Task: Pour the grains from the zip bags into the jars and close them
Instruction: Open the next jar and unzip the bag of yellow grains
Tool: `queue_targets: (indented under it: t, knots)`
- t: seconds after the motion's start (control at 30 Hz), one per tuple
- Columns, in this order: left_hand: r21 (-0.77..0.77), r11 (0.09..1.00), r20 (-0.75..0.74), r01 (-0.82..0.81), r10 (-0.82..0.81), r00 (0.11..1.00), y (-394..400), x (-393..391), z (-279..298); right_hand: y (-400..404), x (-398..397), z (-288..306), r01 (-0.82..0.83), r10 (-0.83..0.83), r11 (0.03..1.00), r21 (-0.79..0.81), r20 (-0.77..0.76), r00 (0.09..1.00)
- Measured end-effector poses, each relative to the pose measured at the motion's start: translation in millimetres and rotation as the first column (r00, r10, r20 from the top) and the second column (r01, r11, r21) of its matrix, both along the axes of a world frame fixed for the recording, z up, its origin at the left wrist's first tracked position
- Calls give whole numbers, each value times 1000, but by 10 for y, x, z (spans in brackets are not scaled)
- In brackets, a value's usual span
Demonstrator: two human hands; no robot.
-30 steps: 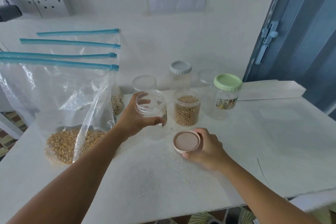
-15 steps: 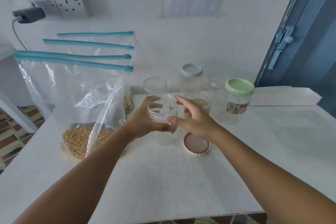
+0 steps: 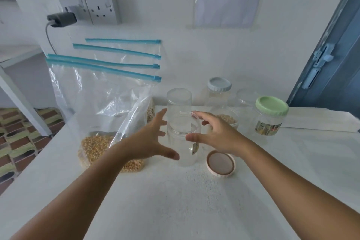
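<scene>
Both hands are being spread away from the empty clear plastic jar (image 3: pixel 184 140), which was being gripped by the left hand half a second ago. Now the left hand (image 3: pixel 151 140) is being held just left of the jar with fingers straight and splayed, nothing held; whether its thumb is touching the wall cannot be told. Likewise the right hand (image 3: pixel 216 135) is being held at the jar's right, fingers loosely extended and holding nothing. Upright on the white speckled table (image 3: pixel 194 200), the ribbed cylindrical jar is being left uncapped, its round pink lid (image 3: pixel 221 163) lying flat just to its right. Golden kernels are being held in the crinkled transparent zip bag with the blue seal (image 3: pixel 101 107) standing to the left. Behind, a grain-filled open jar (image 3: pixel 228 120), a green-lidded jar (image 3: pixel 269 116) and a grey-lidded jar (image 3: pixel 219 91) are being kept.
</scene>
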State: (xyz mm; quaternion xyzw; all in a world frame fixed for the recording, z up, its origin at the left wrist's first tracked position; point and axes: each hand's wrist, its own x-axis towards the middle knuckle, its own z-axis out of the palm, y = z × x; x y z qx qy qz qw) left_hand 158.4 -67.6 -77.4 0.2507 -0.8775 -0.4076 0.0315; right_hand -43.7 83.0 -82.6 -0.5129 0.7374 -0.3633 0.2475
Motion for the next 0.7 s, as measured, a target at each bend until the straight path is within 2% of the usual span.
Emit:
queue_targets:
  t: [0.1,0.23,0.3,0.37,0.43,0.5,0.6,0.7]
  knots:
    - [-170,984,72,50,-38,997,13,377,445,-48,-33,84,18,-18,999,-47,4,1000]
    - [-367,930,-120,-11,-35,992,-18,556,991,-288,37,299,113,-135,967,-228,-81,988]
    - [-540,826,-284,-160,0,959,-127,469,1106,-492,120,436,130,-161,953,-273,-94,982]
    - [-648,703,-397,-293,17,918,-251,320,1150,-694,214,551,142,-183,943,-300,-112,977]
    - [-695,639,-384,-329,58,922,-368,161,1162,-868,308,637,165,-200,939,-302,-91,976]
    - [-736,608,-313,-298,85,946,-468,32,1164,-994,400,695,196,-218,930,-311,-36,975]
    - [-746,622,-231,-238,93,968,-549,-46,1177,-1086,480,715,243,-246,904,-351,38,969]
    - [-721,648,-256,-246,81,963,-588,-51,1171,-1073,529,700,246,-243,899,-362,54,968]
